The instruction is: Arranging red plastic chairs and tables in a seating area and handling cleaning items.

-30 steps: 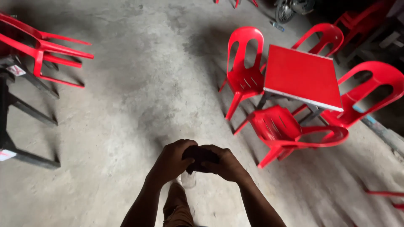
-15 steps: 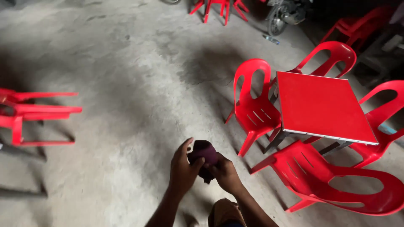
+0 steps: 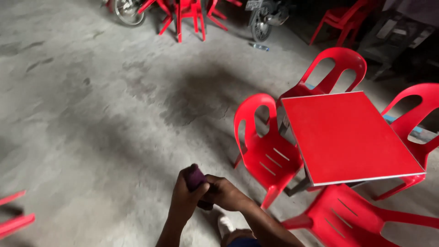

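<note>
While we looked down over a grey concrete floor [image 3: 100, 114], both of the person's hands met low in the frame around a small dark purple object [image 3: 195, 176]. The left hand [image 3: 185, 199] was wrapped closed on it, fingers curled over its top, and the right hand [image 3: 224, 194] pressed against it from the other side, also closed on it. We could not tell what the object was; only its rounded upper part showed between the fingers. It was held in the air above the floor, just left of the nearest red plastic chair [image 3: 265, 146].

That chair stood tucked against a square red table [image 3: 352, 137], with further red chairs at the table's far side [image 3: 336, 68], right side [image 3: 418, 114] and near side [image 3: 366, 219]. A white shoe [image 3: 225, 225] showed on the floor just below the hands. Near the top edge we saw stacked red chairs [image 3: 183, 16], a motorbike wheel [image 3: 260, 27] and a small bottle [image 3: 258, 46] lying on the floor.
</note>
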